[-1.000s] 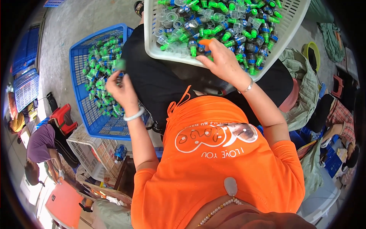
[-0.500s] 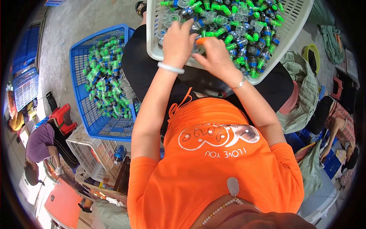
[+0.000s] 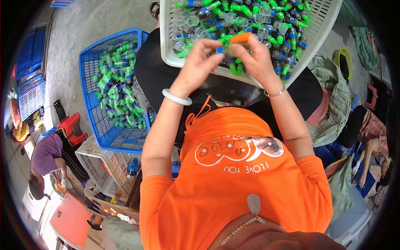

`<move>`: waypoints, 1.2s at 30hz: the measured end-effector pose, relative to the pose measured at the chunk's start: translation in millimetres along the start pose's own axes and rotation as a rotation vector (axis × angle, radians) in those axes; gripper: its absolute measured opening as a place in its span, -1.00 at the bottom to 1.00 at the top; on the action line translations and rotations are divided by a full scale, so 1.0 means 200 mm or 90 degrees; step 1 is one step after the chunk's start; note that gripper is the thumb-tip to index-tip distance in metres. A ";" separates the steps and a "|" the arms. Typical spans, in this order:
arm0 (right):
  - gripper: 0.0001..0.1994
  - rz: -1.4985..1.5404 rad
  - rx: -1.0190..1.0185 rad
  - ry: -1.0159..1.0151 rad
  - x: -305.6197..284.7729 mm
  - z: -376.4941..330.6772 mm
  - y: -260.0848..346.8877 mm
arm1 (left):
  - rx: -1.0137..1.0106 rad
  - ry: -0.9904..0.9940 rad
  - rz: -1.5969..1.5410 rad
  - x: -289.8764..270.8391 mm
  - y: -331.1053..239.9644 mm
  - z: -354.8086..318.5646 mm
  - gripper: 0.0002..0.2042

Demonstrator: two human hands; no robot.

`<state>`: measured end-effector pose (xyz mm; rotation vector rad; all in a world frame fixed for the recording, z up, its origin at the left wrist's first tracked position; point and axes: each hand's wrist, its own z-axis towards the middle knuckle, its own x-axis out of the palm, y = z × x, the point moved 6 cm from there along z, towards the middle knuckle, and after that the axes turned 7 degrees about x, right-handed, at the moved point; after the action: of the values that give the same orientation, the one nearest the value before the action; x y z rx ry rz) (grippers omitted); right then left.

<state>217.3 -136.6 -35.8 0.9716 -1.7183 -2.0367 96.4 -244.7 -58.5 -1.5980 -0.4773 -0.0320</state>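
Evidently, the left hand (image 3: 196, 66) pinches a small blue-banded plastic bottle (image 3: 220, 50) over a white slotted plastic basket (image 3: 321, 18). The right hand (image 3: 258, 60) curls alongside, grip unclear.

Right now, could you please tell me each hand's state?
Left hand: closed on a small blue-banded item.
Right hand: curled beside it; grip cannot be told.

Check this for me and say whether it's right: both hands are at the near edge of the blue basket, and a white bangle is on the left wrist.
The basket is wrong: the head view shows the left hand and right hand at the near edge of the white basket. A white bangle is on the left wrist.
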 end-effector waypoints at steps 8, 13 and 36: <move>-0.76 -0.146 0.155 0.100 0.05 -0.03 0.05 | 0.290 -0.023 0.432 0.14 -0.09 -0.10 -0.72; -0.75 -0.077 -0.019 0.123 0.05 -0.07 0.14 | 0.152 -0.048 0.223 -0.01 0.00 -0.12 -0.70; -0.52 -0.417 -0.206 -0.021 -0.15 -0.03 0.12 | 0.126 -0.550 0.317 -0.84 -0.16 -0.66 -0.73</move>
<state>238.6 -127.4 -3.9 1.5253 -1.0993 -2.6194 -32.8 -418.0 -66.8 -1.4372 -0.6927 1.0835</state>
